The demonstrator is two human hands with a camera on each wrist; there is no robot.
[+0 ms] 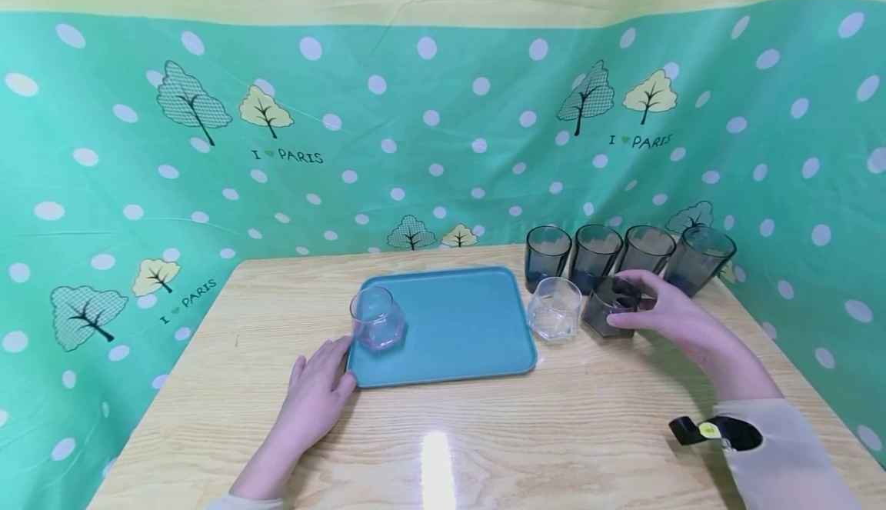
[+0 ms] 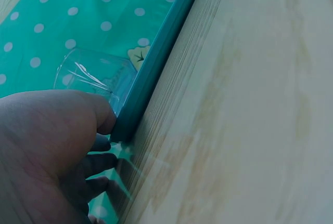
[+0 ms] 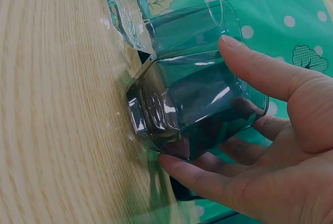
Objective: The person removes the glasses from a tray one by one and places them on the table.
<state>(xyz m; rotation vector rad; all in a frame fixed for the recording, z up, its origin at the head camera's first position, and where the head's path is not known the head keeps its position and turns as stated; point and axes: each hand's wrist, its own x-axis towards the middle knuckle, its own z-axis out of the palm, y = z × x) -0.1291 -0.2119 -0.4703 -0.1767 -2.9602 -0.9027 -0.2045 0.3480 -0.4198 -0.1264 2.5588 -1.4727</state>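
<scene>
In the head view my right hand (image 1: 664, 311) grips a short dark glass (image 1: 609, 314) from its right side. The right wrist view shows the thumb on one side of this tinted glass (image 3: 192, 104) and the fingers around the other. Right beside it on the left stands a short clear glass (image 1: 555, 311). My left hand (image 1: 314, 398) rests at the front left corner of a blue tray (image 1: 457, 333), thumb against the corner and fingers along the left edge. Another short clear glass (image 1: 378, 321) stands on the tray's left part, close to that hand.
Several tall dark glasses (image 1: 547, 256) stand in a row at the table's back right, just behind the short ones. A green dotted cloth (image 1: 443, 148) hangs along the back and sides. The light wooden table (image 1: 540, 441) stretches toward the front.
</scene>
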